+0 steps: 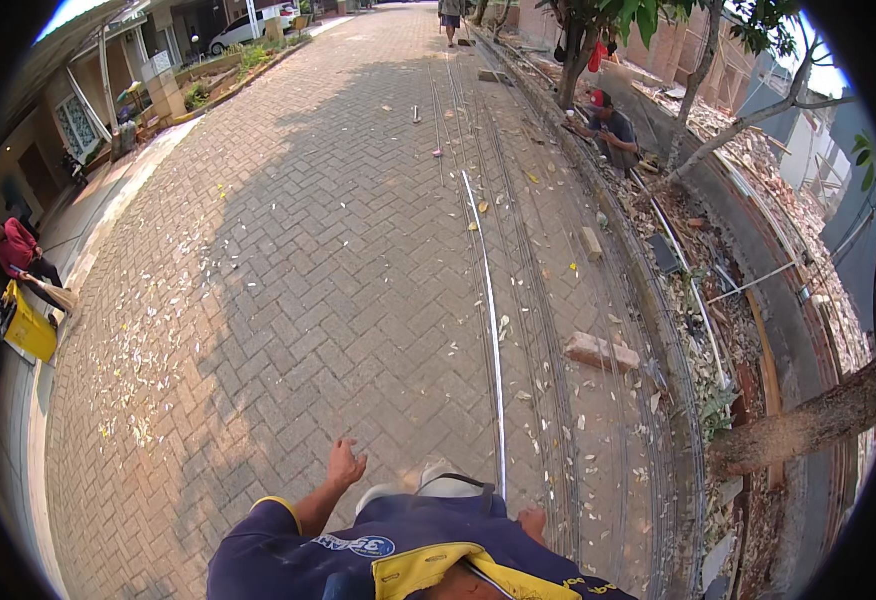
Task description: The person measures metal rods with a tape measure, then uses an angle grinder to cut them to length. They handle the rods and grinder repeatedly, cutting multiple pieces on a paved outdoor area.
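Left hand (pixel 345 465) hangs out over the brick paving (pixel 288 290), fingers loosely spread, holding nothing. Right hand (pixel 532 523) sits low by the navy shirt, mostly hidden, so its grip cannot be told. Just beside it, the near end of a long white strip (pixel 491 330) lies on the pavers and runs straight up the road, alongside thin steel rods (pixel 548 330). A loose brick (pixel 601 352) rests right of them.
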`<state>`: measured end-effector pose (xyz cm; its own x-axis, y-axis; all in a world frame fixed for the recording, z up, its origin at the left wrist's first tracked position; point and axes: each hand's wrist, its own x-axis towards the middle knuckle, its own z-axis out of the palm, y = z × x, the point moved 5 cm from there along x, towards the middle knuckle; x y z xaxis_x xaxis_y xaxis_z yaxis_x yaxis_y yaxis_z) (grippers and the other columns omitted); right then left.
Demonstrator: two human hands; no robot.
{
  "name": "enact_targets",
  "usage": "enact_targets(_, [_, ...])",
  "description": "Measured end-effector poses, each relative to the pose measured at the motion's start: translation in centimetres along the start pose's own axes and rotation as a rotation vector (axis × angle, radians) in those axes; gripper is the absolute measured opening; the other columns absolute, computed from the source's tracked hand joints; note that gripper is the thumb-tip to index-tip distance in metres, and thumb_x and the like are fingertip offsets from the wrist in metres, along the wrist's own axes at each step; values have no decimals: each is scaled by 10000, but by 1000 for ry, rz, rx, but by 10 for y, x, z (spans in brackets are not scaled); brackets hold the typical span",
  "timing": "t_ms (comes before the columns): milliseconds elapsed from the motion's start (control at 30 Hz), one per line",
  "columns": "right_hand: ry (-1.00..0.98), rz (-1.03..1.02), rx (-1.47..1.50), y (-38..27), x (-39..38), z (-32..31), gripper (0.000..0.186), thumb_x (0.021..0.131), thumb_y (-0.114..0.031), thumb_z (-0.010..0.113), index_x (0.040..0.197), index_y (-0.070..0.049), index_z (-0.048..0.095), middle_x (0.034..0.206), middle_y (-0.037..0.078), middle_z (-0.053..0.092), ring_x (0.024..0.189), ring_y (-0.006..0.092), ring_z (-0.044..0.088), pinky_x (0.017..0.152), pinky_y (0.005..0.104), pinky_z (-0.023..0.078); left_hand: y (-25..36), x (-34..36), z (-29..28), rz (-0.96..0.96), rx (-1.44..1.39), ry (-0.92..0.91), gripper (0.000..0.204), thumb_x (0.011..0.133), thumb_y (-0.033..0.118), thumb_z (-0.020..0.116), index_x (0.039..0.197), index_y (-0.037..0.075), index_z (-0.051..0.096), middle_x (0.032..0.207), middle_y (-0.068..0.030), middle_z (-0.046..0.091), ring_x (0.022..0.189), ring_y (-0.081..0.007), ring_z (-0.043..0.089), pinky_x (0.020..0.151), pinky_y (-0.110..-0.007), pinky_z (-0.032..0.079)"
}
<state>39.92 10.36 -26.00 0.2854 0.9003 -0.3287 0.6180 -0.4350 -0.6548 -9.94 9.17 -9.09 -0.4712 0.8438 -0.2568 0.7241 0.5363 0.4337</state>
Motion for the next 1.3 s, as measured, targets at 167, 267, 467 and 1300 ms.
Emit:
enact_targets(167, [-150,-543,354,-506,265,74,332,857,-162,629,1148,-2,613,856,153,669,815,264,666,743,369,509,-119,100,-69,-506,117,-185,245,662,183,639,735,-46,682,803,-257,682,838,-384,689,727,-468,540])
enact_targets(267, [-243,-575,473,-698,366,105,338,869,-188,613,1164,-22,617,859,148,668,827,260,670,763,358,517,-109,261,-119,-538,134,-241,267,702,194,630,810,-44,686,851,-253,683,867,-379,683,755,-447,531])
enact_targets(467, [-210,-109,33,-645,539,247,302,873,-158,569,1121,-2,642,823,103,676,669,140,638,625,270,516,-18,770,-175,-485,-253,-12,398,771,258,629,1011,-58,671,1001,-245,679,983,-356,659,838,-401,503])
enact_targets(1300, [-21,162,-409,-914,1428,708,352,862,-240,660,1162,-89,554,1193,142,544,1142,344,541,910,488,478,398,1865,131,570,82,-427,312,820,188,637,1088,30,657,951,-175,693,874,-321,683,788,-398,533])
